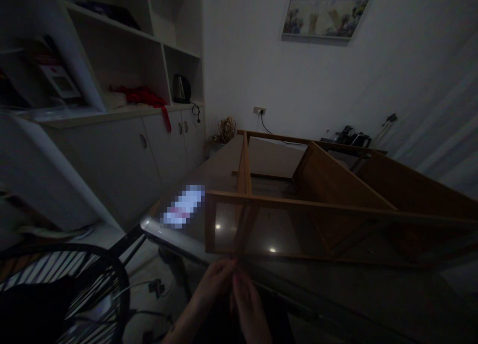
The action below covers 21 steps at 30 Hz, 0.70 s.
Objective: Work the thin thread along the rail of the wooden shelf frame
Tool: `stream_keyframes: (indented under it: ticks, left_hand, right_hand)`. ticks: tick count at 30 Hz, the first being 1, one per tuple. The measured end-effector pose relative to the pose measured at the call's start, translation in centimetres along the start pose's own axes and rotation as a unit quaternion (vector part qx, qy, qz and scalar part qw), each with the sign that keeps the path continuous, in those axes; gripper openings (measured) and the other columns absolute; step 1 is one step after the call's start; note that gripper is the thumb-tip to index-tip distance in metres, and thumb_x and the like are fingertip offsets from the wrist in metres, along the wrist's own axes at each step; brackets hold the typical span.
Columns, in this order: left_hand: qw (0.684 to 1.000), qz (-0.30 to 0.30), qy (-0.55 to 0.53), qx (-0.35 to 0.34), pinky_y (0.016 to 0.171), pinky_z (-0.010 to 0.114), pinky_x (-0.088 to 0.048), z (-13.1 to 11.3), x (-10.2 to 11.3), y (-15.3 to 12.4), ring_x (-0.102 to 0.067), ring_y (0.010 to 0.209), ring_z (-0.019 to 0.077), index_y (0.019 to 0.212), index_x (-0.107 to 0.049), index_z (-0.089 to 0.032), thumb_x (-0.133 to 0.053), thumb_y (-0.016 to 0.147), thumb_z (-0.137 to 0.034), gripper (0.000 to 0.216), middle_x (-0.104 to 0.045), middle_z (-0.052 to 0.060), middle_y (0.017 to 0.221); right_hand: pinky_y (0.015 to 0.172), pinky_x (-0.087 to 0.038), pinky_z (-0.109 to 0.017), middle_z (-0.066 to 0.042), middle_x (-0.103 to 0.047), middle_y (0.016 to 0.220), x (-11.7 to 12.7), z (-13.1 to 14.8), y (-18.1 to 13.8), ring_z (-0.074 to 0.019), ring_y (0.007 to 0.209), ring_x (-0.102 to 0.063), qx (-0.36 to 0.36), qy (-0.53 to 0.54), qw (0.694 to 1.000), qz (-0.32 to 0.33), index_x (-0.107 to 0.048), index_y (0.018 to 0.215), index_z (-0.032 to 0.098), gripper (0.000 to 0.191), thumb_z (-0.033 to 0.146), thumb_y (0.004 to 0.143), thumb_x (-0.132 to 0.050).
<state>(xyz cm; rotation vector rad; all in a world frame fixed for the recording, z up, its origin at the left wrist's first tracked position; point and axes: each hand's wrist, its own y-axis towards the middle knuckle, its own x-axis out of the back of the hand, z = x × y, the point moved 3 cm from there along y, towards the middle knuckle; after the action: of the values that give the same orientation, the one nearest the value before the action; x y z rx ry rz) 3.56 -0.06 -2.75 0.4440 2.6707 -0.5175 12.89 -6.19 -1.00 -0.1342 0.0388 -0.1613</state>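
My left hand (215,280) and my right hand (249,300) meet fingertip to fingertip at the table's near edge. Both have their fingers pinched together, and whatever is between them, if anything, is too small and dark to make out. Just beyond them, a wooden shelf frame (321,204) with several compartments lies across the dark, glossy table (224,157). Left of the frame, near the table corner, a phone-like lit rectangle (183,207) glows, its surface blurred out.
A black slatted chair (119,269) stands at lower left, with cables (157,286) on the floor beside it. White cabinets (123,150) line the left side, bearing a kettle (181,88) and red cloth (144,96). Dark appliances (353,136) sit behind the frame.
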Motion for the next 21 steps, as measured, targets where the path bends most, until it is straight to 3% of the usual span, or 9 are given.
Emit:
stream_keyframes:
  ticks: [3,6,12,16,19,21]
  left_hand:
    - [1.0,-0.023,-0.004,-0.008,0.05,0.02,-0.036,-0.4,-0.2,0.0,-0.049,0.049,0.0094,0.059,-0.063,-0.011,-0.077,0.057,-0.052,0.044,-0.059,0.0,0.054]
    - [1.0,-0.025,-0.017,-0.005,0.048,0.019,-0.034,-0.6,-0.4,-0.1,-0.047,0.048,0.0079,0.058,-0.062,-0.011,-0.078,0.056,-0.051,0.043,-0.057,-0.001,0.051]
    - [1.0,-0.018,-0.009,-0.01,0.046,0.018,-0.033,-0.1,-0.1,0.2,-0.045,0.045,0.0069,0.058,-0.06,-0.011,-0.076,0.059,-0.052,0.043,-0.055,-0.002,0.05]
    - [1.0,-0.021,0.001,-0.006,0.043,0.018,-0.028,0.1,-0.1,0.1,-0.039,0.042,0.0055,0.059,-0.057,-0.012,-0.074,0.063,-0.052,0.043,-0.05,-0.004,0.048]
    - [1.0,-0.015,-0.001,-0.001,0.042,0.018,-0.026,0.2,-0.2,0.0,-0.037,0.04,0.0054,0.059,-0.058,-0.013,-0.071,0.064,-0.055,0.045,-0.047,-0.005,0.045]
    - [1.0,-0.01,-0.008,-0.01,0.043,0.019,-0.028,0.3,-0.2,-0.1,-0.039,0.04,0.0062,0.063,-0.062,-0.012,-0.069,0.066,-0.057,0.045,-0.046,-0.005,0.043]
  right_hand:
    - [0.063,-0.046,-0.022,-0.003,-0.067,0.075,0.3,0.9,-0.4,-0.016,0.066,-0.061,0.061,-0.123,0.99,-0.036,-0.064,0.098,0.022,0.036,0.053,0.08,-0.057]
    - [0.066,-0.046,-0.022,-0.004,-0.067,0.074,0.0,1.6,-0.5,-0.0164,0.066,-0.063,0.079,-0.171,0.982,-0.008,-0.066,0.086,0.021,0.033,0.049,0.086,-0.05]
    - [0.068,-0.047,-0.023,-0.005,-0.067,0.077,-0.5,1.3,-0.6,-0.0174,0.071,-0.062,0.05,-0.112,0.992,0.023,-0.066,0.084,0.019,0.043,0.055,0.087,-0.043]
    - [0.074,-0.046,-0.025,-0.007,-0.067,0.087,0.0,0.5,-0.7,-0.02,0.082,-0.061,0.025,-0.074,0.997,-0.025,-0.066,0.088,0.019,0.046,0.061,0.081,-0.048]
    - [0.057,-0.043,-0.024,-0.002,-0.06,0.065,0.0,0.0,-0.3,-0.0155,0.062,-0.056,-0.013,-0.008,1.0,-0.015,-0.061,0.07,0.019,0.05,0.067,0.077,-0.048]
    - [0.044,-0.033,-0.022,0.004,-0.044,0.048,-0.5,-0.2,0.1,-0.0094,0.044,-0.039,-0.04,0.061,0.997,0.031,-0.052,0.058,0.019,0.053,0.07,0.074,-0.05]
